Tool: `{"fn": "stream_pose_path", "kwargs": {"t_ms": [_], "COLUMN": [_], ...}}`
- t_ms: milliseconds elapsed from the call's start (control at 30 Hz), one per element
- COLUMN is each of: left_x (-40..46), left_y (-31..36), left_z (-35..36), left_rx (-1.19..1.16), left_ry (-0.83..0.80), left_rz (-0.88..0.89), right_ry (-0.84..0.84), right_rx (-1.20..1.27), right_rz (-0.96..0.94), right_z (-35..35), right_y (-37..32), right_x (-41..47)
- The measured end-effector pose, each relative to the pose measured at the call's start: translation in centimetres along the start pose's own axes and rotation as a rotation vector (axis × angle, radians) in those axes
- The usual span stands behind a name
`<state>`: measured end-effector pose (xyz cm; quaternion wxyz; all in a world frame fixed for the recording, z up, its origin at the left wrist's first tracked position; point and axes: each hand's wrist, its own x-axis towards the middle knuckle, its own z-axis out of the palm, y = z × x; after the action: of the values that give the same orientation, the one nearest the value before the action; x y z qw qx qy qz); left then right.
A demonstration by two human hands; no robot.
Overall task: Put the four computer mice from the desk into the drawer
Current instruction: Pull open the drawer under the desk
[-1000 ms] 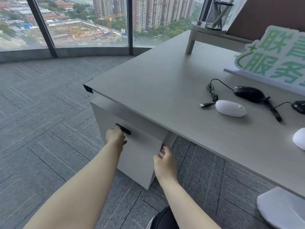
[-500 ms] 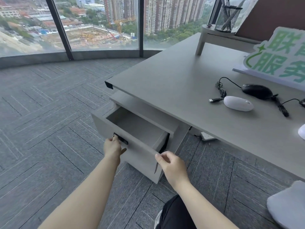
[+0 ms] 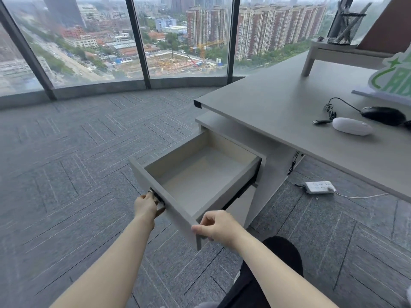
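The grey drawer [image 3: 229, 181] under the desk stands pulled far out, and its inside holds nothing. My left hand [image 3: 146, 205] grips the black handle on the drawer front. My right hand [image 3: 213, 225] holds the front panel's right corner. On the grey desk [image 3: 278, 103] at the right lie a white mouse [image 3: 352, 126] and, behind it, a black wired mouse [image 3: 383, 115] with its coiled cable and USB plug. The other mice are out of frame.
A white power strip [image 3: 319, 187] with a cable lies on the carpet under the desk. A green-lettered sign [image 3: 393, 78] and a raised shelf with a mesh pen holder [image 3: 347, 27] stand at the desk's back. Floor-to-ceiling windows run along the far side.
The drawer went from shut to fully pulled out, with both hands moving toward me along with its front. The view shifted left, so two mice at the right dropped out of frame.
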<state>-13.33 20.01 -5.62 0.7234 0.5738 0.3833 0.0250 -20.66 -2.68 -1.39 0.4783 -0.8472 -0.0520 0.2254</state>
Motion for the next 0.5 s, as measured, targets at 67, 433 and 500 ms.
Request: {"fn": "stream_pose_path", "kwargs": {"t_ms": [67,433,500], "left_x": [-0.3,-8.7,-11.1], "left_y": [-0.1,6.3,7.5], "left_z": [-1.5,3.5,8.2], "left_rx": [0.014,0.528,0.558], "left_ry": [0.007,0.084,-0.049], "left_rz": [0.001,0.723,0.845], "right_ry": [-0.032,0.331,0.489], "right_rx": [-0.031,-0.046,-0.032], "right_rz": [-0.025,-0.08,-0.108], "right_z": [1.0,-7.0,-11.6], "right_y": [-0.4,-2.3,-2.0], "right_x": [-0.4,-3.1,-4.2]}}
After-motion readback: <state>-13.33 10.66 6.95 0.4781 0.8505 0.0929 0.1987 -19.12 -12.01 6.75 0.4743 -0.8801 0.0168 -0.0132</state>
